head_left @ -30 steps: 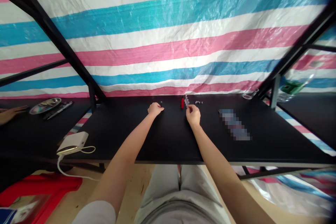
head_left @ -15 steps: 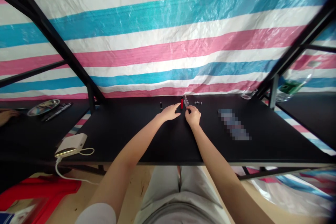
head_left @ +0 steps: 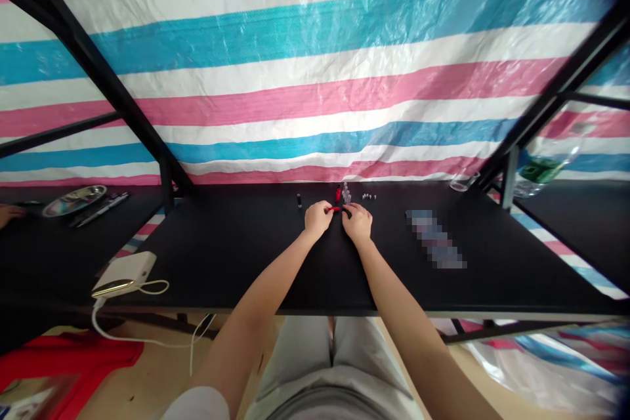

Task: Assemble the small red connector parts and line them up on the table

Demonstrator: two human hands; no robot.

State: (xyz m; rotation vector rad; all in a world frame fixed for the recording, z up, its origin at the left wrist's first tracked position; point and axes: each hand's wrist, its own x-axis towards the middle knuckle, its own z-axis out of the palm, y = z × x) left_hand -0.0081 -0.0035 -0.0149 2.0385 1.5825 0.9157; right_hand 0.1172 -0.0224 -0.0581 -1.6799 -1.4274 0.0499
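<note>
My left hand [head_left: 319, 218] is closed, pinching a small red stick-like piece [head_left: 334, 209] that points toward my other hand. Opposite it, my right hand [head_left: 358, 221] has its fingers drawn together close to the red tip; whatever they hold is too small to make out. Just beyond both hands lie more red pieces [head_left: 338, 194] with a dark end. Beside these is a row of small clear or greyish pieces [head_left: 346, 194]. Several tiny shiny pieces [head_left: 369, 197] sit to the right, and a short black cylinder [head_left: 299, 201] to the left.
The black table [head_left: 221, 243] backs onto a striped plastic sheet. A blurred-out flat item [head_left: 436, 239] lies at right, a clear cup [head_left: 462, 182] behind it. At left are a white box with a cable [head_left: 128, 272], a metal tray [head_left: 73, 201], pens [head_left: 101, 209] and another person's hand [head_left: 8, 213].
My left hand has gone from spread fingers to pinching a red piece, drawn slightly nearer to me. My right hand's fingers have turned in toward it. The view has shifted slightly.
</note>
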